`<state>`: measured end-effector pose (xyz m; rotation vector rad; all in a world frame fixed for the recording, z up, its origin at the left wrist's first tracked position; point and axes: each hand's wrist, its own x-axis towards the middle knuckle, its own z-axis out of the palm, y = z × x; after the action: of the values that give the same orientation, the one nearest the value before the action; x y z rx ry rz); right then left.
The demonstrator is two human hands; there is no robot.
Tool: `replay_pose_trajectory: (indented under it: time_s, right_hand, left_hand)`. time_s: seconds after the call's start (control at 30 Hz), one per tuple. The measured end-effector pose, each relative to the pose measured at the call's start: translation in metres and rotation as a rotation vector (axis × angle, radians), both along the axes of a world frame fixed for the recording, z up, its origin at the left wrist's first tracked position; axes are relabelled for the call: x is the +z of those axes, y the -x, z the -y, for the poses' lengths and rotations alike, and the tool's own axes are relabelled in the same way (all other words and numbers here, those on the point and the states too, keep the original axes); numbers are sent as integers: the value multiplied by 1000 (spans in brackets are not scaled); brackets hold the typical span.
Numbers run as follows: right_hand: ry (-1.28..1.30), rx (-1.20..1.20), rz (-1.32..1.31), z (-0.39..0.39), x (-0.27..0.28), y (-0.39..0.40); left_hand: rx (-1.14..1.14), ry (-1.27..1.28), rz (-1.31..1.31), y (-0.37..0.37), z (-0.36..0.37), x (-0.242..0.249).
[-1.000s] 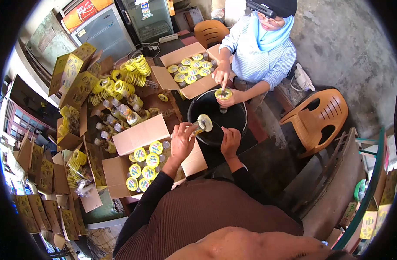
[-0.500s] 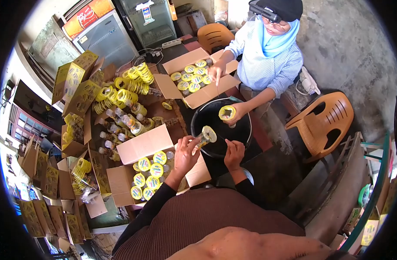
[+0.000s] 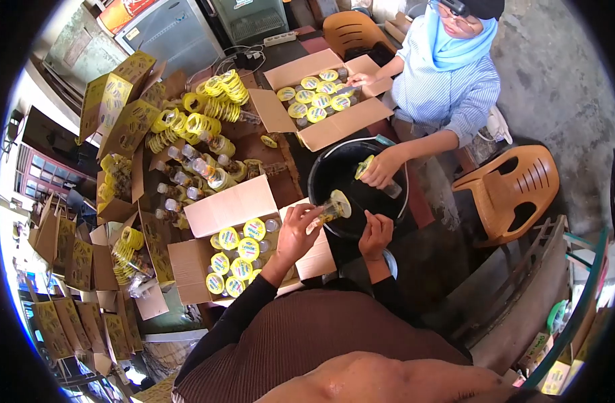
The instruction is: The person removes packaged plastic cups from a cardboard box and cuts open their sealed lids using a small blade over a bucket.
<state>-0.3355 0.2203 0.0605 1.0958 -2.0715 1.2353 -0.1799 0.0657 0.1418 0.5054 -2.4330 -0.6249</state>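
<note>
Head view: the left of the hands (image 3: pixel 296 236) partly covers a clear container (image 3: pixel 337 205).

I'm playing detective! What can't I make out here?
In the head view:
Bottom of the bucket: in shadow.
Cup in the left hand: base covered by that hand.
What the right hand pinches, if anything: too small.
The other person's cap: cut off by the top edge.

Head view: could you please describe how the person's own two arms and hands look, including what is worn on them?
The left hand and right hand are bare, without gloves. Both arms wear long black sleeves that end before the hands, leaving the wrists uncovered. I see no print on them; small rings would be hard to make out.
</note>
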Motion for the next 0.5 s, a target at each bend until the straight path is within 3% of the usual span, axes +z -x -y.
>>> replay_pose_trajectory:
  time_s: [0.13,0.5]
  right_hand:
    - [12,-23,30,3,1,-1]
    - [-36,-43,-13,4,-5,3]
  left_hand:
    - [-46,-14,73,-10,2,-1]
    - [-20,-170,-80,-11,8,-15]
